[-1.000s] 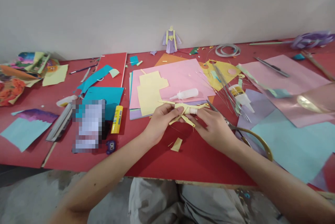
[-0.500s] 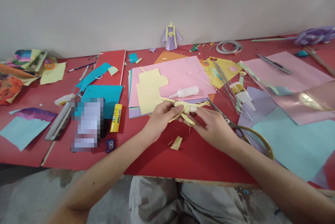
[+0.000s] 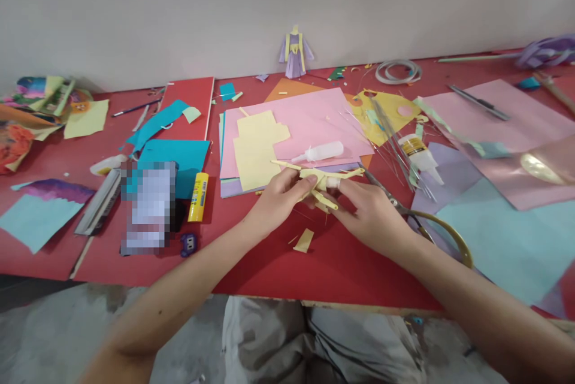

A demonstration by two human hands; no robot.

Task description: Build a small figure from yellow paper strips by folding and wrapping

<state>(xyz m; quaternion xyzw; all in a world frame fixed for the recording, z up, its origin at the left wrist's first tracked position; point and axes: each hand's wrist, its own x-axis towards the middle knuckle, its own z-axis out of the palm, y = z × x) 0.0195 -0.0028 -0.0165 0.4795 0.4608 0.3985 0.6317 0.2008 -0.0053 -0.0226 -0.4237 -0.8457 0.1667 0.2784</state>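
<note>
Between my two hands, above the red tabletop, is a small pale yellow paper figure [image 3: 330, 202] with thin limbs sticking out. My left hand [image 3: 282, 197] pinches its body, thumb on top. The fingers of my right hand [image 3: 366, 207] close on its right side; a white wrap [image 3: 333, 183] circles one of them. My fingers hide part of the figure's middle. Just beyond lies a clear squeeze bottle [image 3: 324, 151] on pink paper [image 3: 309, 111]. A yellow paper scrap [image 3: 304, 241] rests below my hands, and scissors [image 3: 442, 223] lie beside my right forearm.
A yellow glue stick [image 3: 198, 197], a phone-like blurred object [image 3: 150, 207] and a box cutter [image 3: 99, 203] are at left. A white glue bottle [image 3: 420, 156], thin wires [image 3: 390, 132] and coloured sheets lie at right. A purple paper doll [image 3: 295, 54] stands against the wall.
The view has shifted slightly. Both hands keep hold of the paper figure, which has turned a little; a limb that showed at its lower left is now mostly hidden.
</note>
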